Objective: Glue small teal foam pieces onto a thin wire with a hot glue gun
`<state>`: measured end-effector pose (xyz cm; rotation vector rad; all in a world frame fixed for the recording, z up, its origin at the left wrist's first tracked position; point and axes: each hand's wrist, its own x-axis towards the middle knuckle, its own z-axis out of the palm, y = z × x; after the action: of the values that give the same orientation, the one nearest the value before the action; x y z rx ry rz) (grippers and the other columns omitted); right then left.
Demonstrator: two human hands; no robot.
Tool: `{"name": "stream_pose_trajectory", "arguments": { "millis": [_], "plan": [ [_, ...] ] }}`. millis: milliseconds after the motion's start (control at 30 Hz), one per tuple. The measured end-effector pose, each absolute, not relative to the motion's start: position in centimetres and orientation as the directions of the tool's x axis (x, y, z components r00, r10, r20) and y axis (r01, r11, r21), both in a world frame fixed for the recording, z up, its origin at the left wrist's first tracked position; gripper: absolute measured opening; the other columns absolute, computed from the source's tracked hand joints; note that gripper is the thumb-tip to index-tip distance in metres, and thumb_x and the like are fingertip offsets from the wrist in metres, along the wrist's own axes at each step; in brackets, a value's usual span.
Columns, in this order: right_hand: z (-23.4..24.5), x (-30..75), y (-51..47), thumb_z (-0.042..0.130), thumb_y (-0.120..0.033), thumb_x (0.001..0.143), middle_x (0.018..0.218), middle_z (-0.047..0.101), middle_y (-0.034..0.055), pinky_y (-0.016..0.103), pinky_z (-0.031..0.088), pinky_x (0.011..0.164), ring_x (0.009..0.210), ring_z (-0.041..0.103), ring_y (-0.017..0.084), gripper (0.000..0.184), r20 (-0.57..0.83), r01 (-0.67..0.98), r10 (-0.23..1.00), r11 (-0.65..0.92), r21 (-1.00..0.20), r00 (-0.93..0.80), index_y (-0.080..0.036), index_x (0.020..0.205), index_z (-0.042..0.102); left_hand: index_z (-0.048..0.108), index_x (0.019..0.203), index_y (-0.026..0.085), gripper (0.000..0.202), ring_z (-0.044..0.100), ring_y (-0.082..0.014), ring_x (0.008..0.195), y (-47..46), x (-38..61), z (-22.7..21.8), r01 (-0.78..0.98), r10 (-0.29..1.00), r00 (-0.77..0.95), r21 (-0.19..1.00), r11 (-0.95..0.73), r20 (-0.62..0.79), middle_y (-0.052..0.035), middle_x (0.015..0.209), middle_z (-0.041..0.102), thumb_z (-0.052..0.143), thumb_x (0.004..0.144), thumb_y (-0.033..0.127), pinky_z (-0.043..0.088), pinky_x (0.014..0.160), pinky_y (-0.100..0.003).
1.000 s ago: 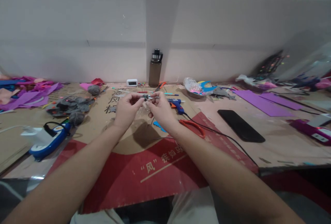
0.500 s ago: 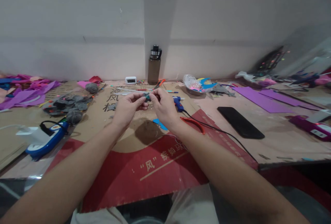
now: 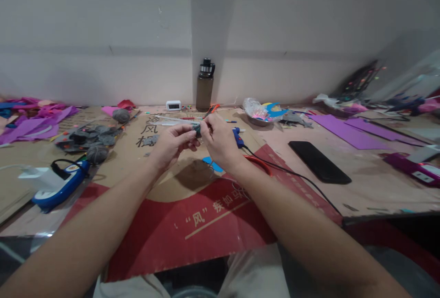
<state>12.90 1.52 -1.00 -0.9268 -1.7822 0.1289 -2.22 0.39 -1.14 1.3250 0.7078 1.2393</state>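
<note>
Over the cardboard, my left hand [image 3: 177, 144] pinches a small dark teal piece [image 3: 197, 129] between thumb and fingers. My right hand [image 3: 219, 140] meets it from the other side, its fingers closed at the same piece and partly covering it. What exactly the piece is cannot be made out. Just below the hands lies a blue cut-out [image 3: 212, 164] on the cardboard sheet [image 3: 161, 188]. A blue glue gun [image 3: 238, 137] rests right of my right hand, and red-orange handles [image 3: 257, 164] show partly behind my right wrist.
A dark bottle [image 3: 205, 87] and a small white clock [image 3: 173, 105] stand by the wall. Grey scraps and yarn balls [image 3: 98, 153] and a blue power strip [image 3: 63, 188] are left. Rightward lie a foil bowl [image 3: 261, 121], a black phone [image 3: 319, 162] and purple sheets [image 3: 347, 132].
My right hand has turned slightly and closed in over the teal piece, so less of it shows. Both hands stay in nearly the same place.
</note>
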Motion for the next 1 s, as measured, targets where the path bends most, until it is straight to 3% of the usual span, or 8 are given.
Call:
{"name": "stream_pose_trajectory", "arguments": {
  "millis": [133, 500, 767, 1000],
  "plan": [
    [-0.8, 13.4, 1.4, 0.040, -0.034, 0.094, 0.071, 0.049, 0.0001, 0.028, 0.034, 0.068, 0.070, 0.046, 0.014, 0.027, 0.752, 0.497, 0.641, 0.707, -0.503, -0.150, -0.021, 0.071, 0.040, 0.071, 0.089, 0.011, 0.024, 0.059, -0.0096, 0.055, 0.6, -2.4, -1.1, -0.209, 0.933, 0.273, 0.961, -0.182, 0.236, -0.0036, 0.065, 0.065, 0.073, 0.073, 0.030, 0.045, 0.048, -0.018],
    [-0.5, 14.0, 1.0, 0.039, -0.035, 0.095, 0.067, 0.050, 0.0001, 0.028, 0.031, 0.065, 0.066, 0.045, 0.014, 0.031, 0.711, 0.571, 0.681, 0.658, -0.491, -0.174, -0.021, 0.067, 0.041, 0.070, 0.100, 0.013, 0.031, 0.064, -0.0112, 0.061, 1.5, -3.3, -1.7, -0.095, 0.862, 0.445, 0.970, -0.224, 0.242, -0.0045, 0.070, 0.068, 0.068, 0.079, 0.036, 0.050, 0.054, -0.020],
    [-0.8, 14.2, 1.1, 0.038, -0.040, 0.096, 0.067, 0.052, 0.0005, 0.027, 0.029, 0.063, 0.066, 0.045, 0.013, 0.037, 0.685, 0.625, 0.703, 0.625, -0.468, -0.190, -0.020, 0.065, 0.043, 0.068, 0.097, 0.014, 0.028, 0.065, -0.0118, 0.063, 1.5, -3.1, -2.0, -0.046, 0.892, 0.392, 0.973, -0.225, 0.225, -0.0039, 0.075, 0.069, 0.068, 0.079, 0.035, 0.051, 0.054, -0.020],
    [-0.9, 14.4, 1.1, 0.038, -0.042, 0.096, 0.064, 0.050, 0.0005, 0.028, 0.025, 0.060, 0.061, 0.040, 0.013, 0.040, 0.691, 0.684, 0.697, 0.599, -0.416, -0.190, -0.020, 0.064, 0.046, 0.067, 0.100, 0.014, 0.029, 0.069, -0.0156, 0.076, 0.5, -2.6, -1.5, -0.116, 0.899, 0.369, 0.972, -0.205, 0.234, -0.0084, 0.093, 0.071, 0.070, 0.075, 0.028, 0.057, 0.073, -0.029]
  ]
}}
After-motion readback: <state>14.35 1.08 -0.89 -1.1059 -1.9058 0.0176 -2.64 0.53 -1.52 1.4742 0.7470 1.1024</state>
